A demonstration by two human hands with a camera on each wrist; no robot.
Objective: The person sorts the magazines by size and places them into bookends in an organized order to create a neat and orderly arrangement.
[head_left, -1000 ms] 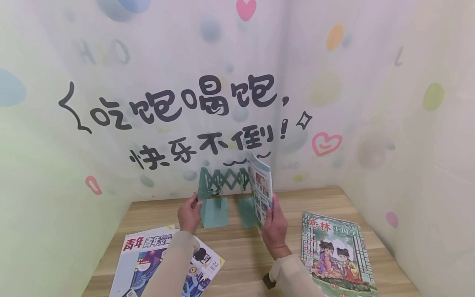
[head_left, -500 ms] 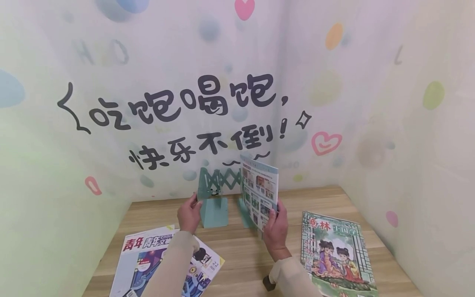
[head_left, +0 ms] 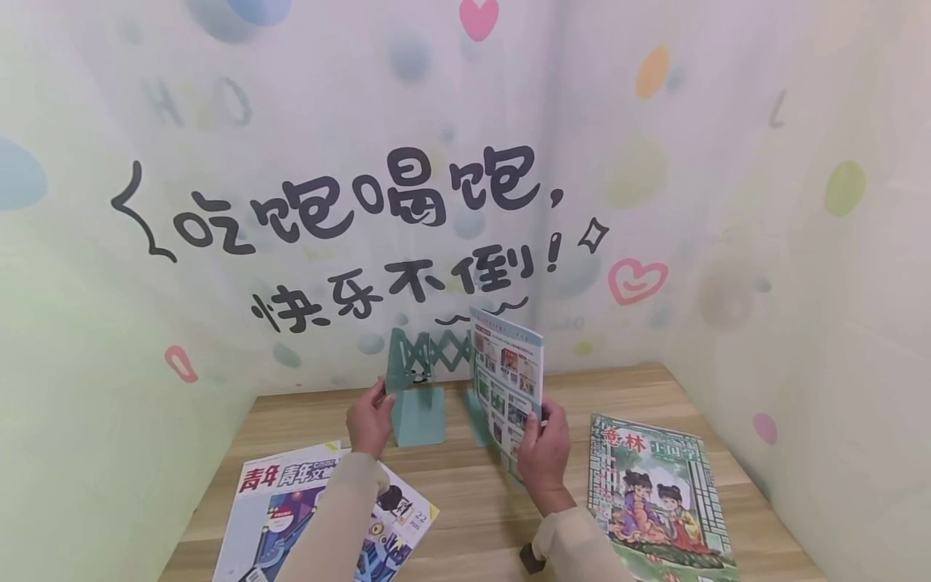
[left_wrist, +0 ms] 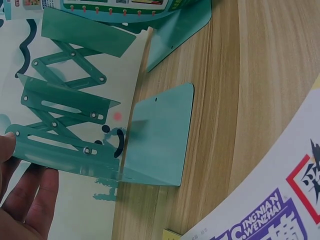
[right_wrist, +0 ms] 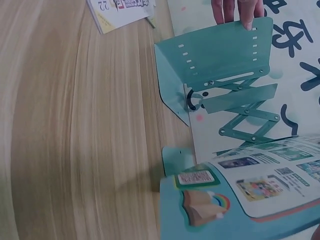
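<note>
Head view gives me both hands reaching forward over the wooden table (head_left: pixel 465 525), one at each side of the green folding book stand (head_left: pixel 419 416). From my end I see the left hand (head_left: pixel 369 420) pinching the stand's left end panel; the left wrist view shows its thumb on one face and fingers on the other. The right hand (head_left: pixel 545 453) grasps a magazine (head_left: pixel 507 380) by its near edge, thumb laid on the printed face and fingers round behind.

That magazine is held up on edge, slightly tilted, just left of the right hand and well apart from the left one. From the head it covers the stand's right end, with a base plate showing beside its lower part. Whether magazine and stand touch, I cannot tell. Between the magazine and the left hand I can see the crisscross lattice (head_left: pixel 451 352) stretched out along the wall (head_left: pixel 291 97).

Nearer me, overlapping magazines (head_left: pixel 265 505) lie flat, partly under the left sleeve (head_left: pixel 330 517). Beyond the right hand, another magazine (head_left: pixel 658 501) lies flat, its green cover showing two illustrated figures.
</note>
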